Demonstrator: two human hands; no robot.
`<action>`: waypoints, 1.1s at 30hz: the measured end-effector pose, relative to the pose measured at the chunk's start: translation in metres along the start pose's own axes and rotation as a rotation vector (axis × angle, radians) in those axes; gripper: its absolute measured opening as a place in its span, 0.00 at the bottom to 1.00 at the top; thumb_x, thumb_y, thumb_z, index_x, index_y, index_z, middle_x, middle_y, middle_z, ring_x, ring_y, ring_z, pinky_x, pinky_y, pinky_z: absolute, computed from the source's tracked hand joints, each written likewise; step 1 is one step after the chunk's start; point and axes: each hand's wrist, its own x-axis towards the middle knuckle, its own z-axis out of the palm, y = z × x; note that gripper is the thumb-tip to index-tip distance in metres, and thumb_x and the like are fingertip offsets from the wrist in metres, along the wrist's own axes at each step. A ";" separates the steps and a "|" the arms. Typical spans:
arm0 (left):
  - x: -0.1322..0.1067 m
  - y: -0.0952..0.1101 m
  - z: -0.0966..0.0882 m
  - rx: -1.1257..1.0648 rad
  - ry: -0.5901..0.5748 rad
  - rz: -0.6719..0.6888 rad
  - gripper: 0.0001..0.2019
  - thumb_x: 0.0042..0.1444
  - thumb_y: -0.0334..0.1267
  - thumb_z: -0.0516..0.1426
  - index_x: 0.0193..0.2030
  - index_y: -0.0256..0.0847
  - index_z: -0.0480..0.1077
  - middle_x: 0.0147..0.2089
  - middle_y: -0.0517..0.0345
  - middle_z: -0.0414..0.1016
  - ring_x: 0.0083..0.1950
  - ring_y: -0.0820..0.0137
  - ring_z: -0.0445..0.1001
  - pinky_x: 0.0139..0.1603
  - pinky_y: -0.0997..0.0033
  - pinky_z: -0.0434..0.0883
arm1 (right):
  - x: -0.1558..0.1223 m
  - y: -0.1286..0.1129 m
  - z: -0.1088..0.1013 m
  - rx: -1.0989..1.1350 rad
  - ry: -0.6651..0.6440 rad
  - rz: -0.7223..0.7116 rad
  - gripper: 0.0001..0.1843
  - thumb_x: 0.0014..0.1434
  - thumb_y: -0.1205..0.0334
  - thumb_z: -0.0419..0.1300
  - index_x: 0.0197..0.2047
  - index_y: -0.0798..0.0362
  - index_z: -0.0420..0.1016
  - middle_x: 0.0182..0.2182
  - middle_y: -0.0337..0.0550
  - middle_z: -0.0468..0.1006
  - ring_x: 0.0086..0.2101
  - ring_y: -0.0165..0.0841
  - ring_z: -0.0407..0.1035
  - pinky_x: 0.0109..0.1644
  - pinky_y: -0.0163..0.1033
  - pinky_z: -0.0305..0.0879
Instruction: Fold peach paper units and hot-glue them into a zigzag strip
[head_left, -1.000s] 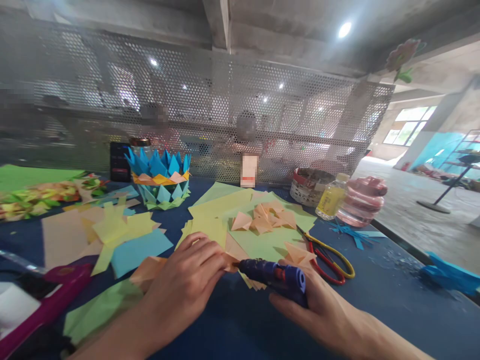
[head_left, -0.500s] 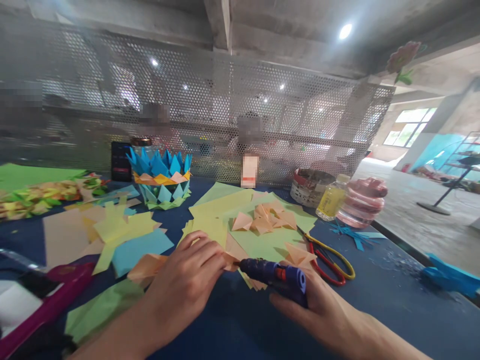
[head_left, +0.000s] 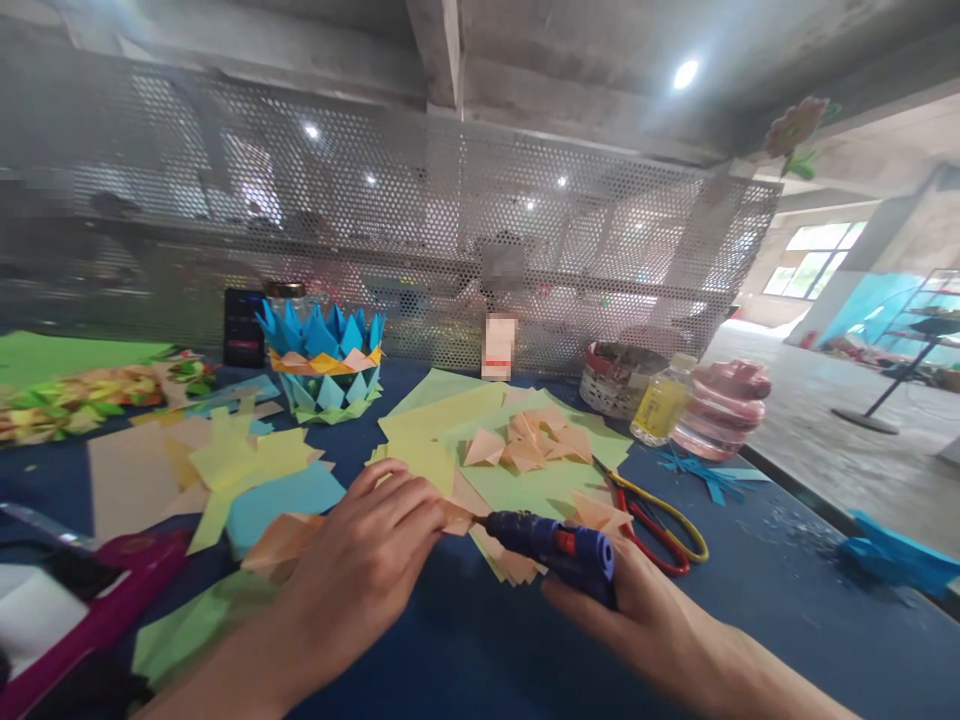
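Note:
My right hand (head_left: 637, 610) grips a dark blue glue gun (head_left: 559, 545) with a red trigger, its nozzle pointing left. The nozzle tip meets a folded orange paper piece (head_left: 454, 517) that my left hand (head_left: 367, 560) pinches between its fingertips just above the blue table (head_left: 480, 650). Under my left hand lie more orange folded sheets (head_left: 281, 540) and a green sheet (head_left: 191, 625).
A pile of orange folded triangles (head_left: 525, 445) lies on green and yellow sheets. Red and yellow scissors (head_left: 660, 525) sit right of the gun. Behind are a blue paper crown basket (head_left: 322, 365), a yellow bottle (head_left: 660, 405), a pink jar (head_left: 720, 405), a woven basket (head_left: 619, 375) and a perforated metal screen (head_left: 450, 260). A magenta tool (head_left: 97, 610) lies at left.
Both hands and the glue gun stay almost in place; the nozzle has closed in on the orange piece. The view has tilted down slightly.

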 end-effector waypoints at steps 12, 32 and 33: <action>0.001 -0.007 -0.005 0.030 0.078 -0.006 0.08 0.64 0.25 0.52 0.40 0.38 0.70 0.36 0.57 0.72 0.41 0.66 0.68 0.53 0.55 0.61 | -0.001 0.000 -0.001 -0.196 0.051 -0.048 0.06 0.65 0.59 0.54 0.36 0.51 0.66 0.34 0.42 0.72 0.34 0.35 0.67 0.39 0.41 0.65; -0.002 -0.013 0.000 0.064 0.032 -0.020 0.10 0.64 0.28 0.50 0.36 0.40 0.70 0.34 0.59 0.73 0.39 0.65 0.73 0.51 0.55 0.64 | -0.026 -0.023 0.010 -0.220 -0.298 -0.080 0.16 0.46 0.62 0.68 0.38 0.51 0.70 0.41 0.39 0.72 0.37 0.32 0.69 0.39 0.34 0.63; -0.002 -0.013 0.001 0.061 0.025 -0.026 0.10 0.64 0.28 0.50 0.35 0.40 0.70 0.34 0.59 0.73 0.39 0.65 0.73 0.51 0.55 0.64 | -0.029 -0.023 0.005 -0.198 -0.307 -0.085 0.16 0.47 0.62 0.68 0.39 0.51 0.71 0.41 0.40 0.73 0.38 0.33 0.69 0.40 0.34 0.64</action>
